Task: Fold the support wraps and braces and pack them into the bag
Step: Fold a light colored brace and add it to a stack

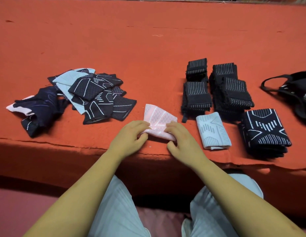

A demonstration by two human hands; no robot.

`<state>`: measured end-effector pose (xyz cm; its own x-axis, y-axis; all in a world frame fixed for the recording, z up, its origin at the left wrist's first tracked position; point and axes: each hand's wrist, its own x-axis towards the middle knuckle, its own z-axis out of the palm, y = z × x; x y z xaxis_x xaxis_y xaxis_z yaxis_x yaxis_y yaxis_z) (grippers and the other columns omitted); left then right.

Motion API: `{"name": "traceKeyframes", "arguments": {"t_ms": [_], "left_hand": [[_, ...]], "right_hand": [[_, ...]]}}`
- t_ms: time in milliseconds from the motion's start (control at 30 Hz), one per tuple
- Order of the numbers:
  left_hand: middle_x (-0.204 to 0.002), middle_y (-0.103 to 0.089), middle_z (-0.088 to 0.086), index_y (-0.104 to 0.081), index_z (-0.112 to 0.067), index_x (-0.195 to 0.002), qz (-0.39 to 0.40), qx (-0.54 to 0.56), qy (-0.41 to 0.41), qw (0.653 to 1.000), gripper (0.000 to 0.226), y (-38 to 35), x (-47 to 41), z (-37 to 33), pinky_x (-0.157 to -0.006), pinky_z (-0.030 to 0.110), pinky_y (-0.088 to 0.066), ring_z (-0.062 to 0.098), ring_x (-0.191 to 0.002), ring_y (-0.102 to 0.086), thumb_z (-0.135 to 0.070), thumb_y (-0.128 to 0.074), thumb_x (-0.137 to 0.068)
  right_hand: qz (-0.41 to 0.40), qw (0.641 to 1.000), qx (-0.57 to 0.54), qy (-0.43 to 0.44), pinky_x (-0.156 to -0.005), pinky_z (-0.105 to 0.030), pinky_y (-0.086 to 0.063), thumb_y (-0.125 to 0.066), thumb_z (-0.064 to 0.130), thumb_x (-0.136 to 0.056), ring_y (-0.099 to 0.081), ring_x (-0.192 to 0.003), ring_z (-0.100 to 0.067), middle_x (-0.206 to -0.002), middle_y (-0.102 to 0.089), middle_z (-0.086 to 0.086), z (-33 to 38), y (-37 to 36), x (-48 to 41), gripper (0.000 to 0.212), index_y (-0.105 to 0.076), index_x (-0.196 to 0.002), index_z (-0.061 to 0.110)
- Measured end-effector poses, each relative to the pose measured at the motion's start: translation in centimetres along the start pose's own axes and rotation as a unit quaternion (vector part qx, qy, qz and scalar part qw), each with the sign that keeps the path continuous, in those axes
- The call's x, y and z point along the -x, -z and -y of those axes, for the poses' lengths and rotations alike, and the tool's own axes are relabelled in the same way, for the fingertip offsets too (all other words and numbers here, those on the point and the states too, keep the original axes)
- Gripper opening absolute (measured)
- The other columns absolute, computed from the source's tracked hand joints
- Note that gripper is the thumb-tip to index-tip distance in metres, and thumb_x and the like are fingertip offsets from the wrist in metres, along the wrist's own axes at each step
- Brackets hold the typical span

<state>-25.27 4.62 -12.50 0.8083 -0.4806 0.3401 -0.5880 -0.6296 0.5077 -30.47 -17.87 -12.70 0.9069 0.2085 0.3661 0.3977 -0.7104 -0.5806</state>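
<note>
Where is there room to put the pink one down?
Bare red cloth lies between the loose pile and the striped stacks, behind the pink brace, and all along the far side. The right is crowded: stacks, grey brace, bag.

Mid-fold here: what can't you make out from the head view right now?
Head view only.
- Bag: cut off by the right frame edge; opening and contents unseen.
- Pink brace: near edge covered by left hand and right hand.
- Unfolded pile: pieces overlap, count unclear.
- Folded black stacks: lower layers hidden.
</note>
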Motion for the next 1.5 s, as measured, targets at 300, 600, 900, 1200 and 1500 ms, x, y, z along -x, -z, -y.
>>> {"name": "traceKeyframes", "arguments": {"t_ms": [300, 600, 900, 1200, 1500], "left_hand": [[-0.063, -0.055, 0.004, -0.059, -0.006, -0.069, -0.039, 0.092, 0.057, 0.993, 0.044, 0.8, 2.4, -0.9, -0.068, 0.037, -0.037, 0.02, -0.067, -0.048, -0.044, -0.046, -0.086], [-0.058, -0.037, -0.009, -0.054, -0.024, -0.078, -0.071, 0.177, 0.122, 0.974, 0.027, 1.3, 2.2, -1.9, -0.056, 0.029, -0.028, 0.006, -0.057, -0.033, -0.048, -0.05, -0.09], [-0.066, -0.057, 0.005, -0.061, -0.009, -0.079, -0.13, 0.063, 0.23, 0.962, 0.017, 0.4, 0.0, -1.2, -0.062, 0.03, -0.033, 0.014, -0.065, -0.049, -0.023, -0.065, -0.09], [-0.096, -0.066, 0.015, -0.054, -0.006, -0.093, -0.045, -0.008, 0.319, 0.947, 0.043, 0.4, -2.3, -1.3, -0.076, 0.042, -0.043, 0.034, -0.093, -0.059, -0.044, -0.073, -0.086], [-0.075, -0.049, -0.001, -0.047, -0.014, -0.09, -0.043, 0.064, 0.223, 0.972, 0.027, 0.6, -1.6, -2.4, -0.062, 0.036, -0.026, 0.023, -0.072, -0.044, -0.02, -0.074, -0.086]], "right_hand": [[-0.012, 0.994, -0.1, -0.035, -0.091, -0.037, -0.049, -0.055, 0.024, -0.084, -0.063, -0.098, -0.016, -0.104, -0.069, 0.015, 0.6, 0.8, 0.6, 0.026, -0.068, -0.106, 0.023], [-0.014, 0.984, -0.156, -0.079, -0.081, -0.041, -0.049, -0.057, 0.03, -0.091, -0.063, -0.083, -0.015, -0.084, -0.068, 0.004, 1.1, 1.3, 0.4, 0.013, -0.064, -0.098, 0.021], [-0.055, 0.974, -0.09, -0.199, -0.071, -0.031, -0.037, -0.064, 0.024, -0.091, -0.054, -0.077, -0.01, -0.086, -0.061, 0.004, 1.0, -0.7, -3.3, 0.008, -0.062, -0.091, 0.015], [-0.044, 0.967, 0.041, -0.249, -0.079, -0.039, -0.045, -0.058, 0.027, -0.093, -0.056, -0.095, -0.029, -0.104, -0.055, -0.008, 1.8, -1.2, -3.9, 0.016, -0.057, -0.098, 0.012], [-0.042, 0.97, 0.004, -0.238, -0.084, -0.039, -0.044, -0.063, 0.025, -0.091, -0.057, -0.093, -0.026, -0.101, -0.054, -0.007, 1.9, -0.8, -3.0, 0.017, -0.059, -0.097, 0.01]]}}
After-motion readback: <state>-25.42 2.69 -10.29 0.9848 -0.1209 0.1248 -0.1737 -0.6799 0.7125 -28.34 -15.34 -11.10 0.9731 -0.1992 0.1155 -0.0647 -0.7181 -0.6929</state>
